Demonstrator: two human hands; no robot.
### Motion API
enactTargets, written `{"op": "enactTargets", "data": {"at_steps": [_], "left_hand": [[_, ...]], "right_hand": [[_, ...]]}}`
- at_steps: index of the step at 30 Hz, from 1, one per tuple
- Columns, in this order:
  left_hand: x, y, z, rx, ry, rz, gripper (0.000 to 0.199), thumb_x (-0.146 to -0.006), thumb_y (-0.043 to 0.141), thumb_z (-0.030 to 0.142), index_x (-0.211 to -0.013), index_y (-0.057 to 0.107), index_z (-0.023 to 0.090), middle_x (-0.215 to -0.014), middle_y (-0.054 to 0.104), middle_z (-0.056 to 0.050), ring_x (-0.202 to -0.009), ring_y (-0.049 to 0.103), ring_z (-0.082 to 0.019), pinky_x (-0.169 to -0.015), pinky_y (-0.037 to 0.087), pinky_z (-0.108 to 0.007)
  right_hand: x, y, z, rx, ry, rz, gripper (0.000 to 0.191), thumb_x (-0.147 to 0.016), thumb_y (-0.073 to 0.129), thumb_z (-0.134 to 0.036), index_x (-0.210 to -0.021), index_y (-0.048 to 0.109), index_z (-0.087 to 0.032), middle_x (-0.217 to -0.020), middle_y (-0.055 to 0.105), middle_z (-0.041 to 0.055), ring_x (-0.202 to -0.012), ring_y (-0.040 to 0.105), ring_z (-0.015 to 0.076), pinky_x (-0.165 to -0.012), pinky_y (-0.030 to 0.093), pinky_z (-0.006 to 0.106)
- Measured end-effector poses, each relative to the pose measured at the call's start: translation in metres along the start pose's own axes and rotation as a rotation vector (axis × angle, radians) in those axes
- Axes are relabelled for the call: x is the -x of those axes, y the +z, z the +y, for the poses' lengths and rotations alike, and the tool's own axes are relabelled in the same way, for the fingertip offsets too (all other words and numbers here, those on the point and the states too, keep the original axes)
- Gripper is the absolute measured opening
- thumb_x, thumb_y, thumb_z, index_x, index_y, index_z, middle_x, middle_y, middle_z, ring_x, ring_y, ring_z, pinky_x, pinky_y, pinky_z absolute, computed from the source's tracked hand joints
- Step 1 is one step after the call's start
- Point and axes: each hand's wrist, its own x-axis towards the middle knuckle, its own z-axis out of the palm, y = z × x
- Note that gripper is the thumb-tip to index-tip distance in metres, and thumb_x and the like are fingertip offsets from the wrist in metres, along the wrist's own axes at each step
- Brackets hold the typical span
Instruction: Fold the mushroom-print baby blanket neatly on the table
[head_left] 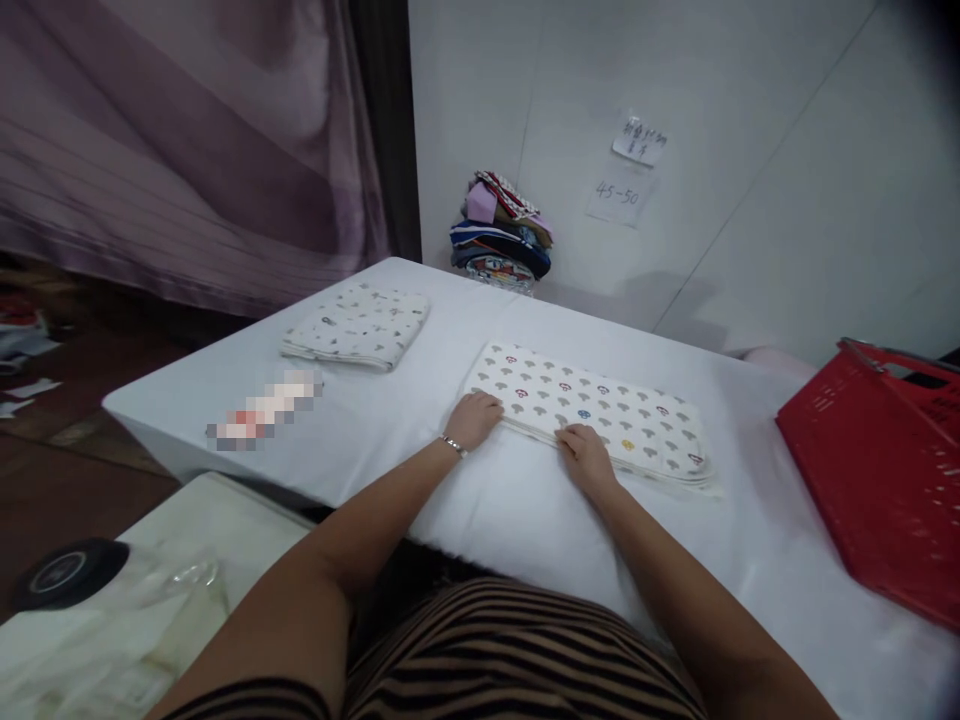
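A long folded white cloth (592, 400) lies flat on the white-covered table (360, 440), printed with grey mushroom-like shapes and a few red, blue and yellow ones. My left hand (477, 420), a bracelet at its wrist, has its fingers closed on the cloth's near left corner. Farther right along the same near edge, my right hand (585, 456) pinches the cloth between thumb and fingers. Several layers show at that edge. To the left, apart from both hands, a second folded white cloth (360, 325) with small dark prints rests on the table.
A red plastic basket (877, 480) stands on the table at the right. Stacked folded fabrics (501, 235) sit by the wall behind the far edge. A blurred-out item (262, 410) lies left. Below it is a pale surface (187, 540) with a black round object (71, 575).
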Motion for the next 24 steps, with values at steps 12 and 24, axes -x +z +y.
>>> {"op": "enactTargets", "data": {"at_steps": [12, 24], "left_hand": [[0.032, -0.020, -0.050, 0.233, -0.684, 0.130, 0.024, -0.083, 0.047, 0.032, -0.087, 0.068, 0.021, -0.094, 0.068, -0.003, -0.088, 0.059, -0.017, -0.077, 0.043, -0.027], [0.009, -0.027, -0.029, 0.258, -0.859, -0.051, 0.035, -0.076, 0.051, 0.051, -0.077, 0.067, 0.020, -0.084, 0.070, -0.007, -0.080, 0.062, -0.020, -0.064, 0.040, -0.028]], "right_hand": [[0.003, 0.004, 0.000, 0.004, -0.012, 0.031, 0.027, -0.090, 0.044, -0.022, -0.101, 0.068, -0.019, -0.095, 0.062, 0.0090, -0.090, 0.052, 0.0222, -0.080, 0.044, 0.037], [0.004, 0.004, -0.001, 0.011, -0.006, 0.038, 0.026, -0.090, 0.043, -0.023, -0.103, 0.066, -0.019, -0.097, 0.062, 0.0089, -0.091, 0.052, 0.0222, -0.080, 0.043, 0.037]]}}
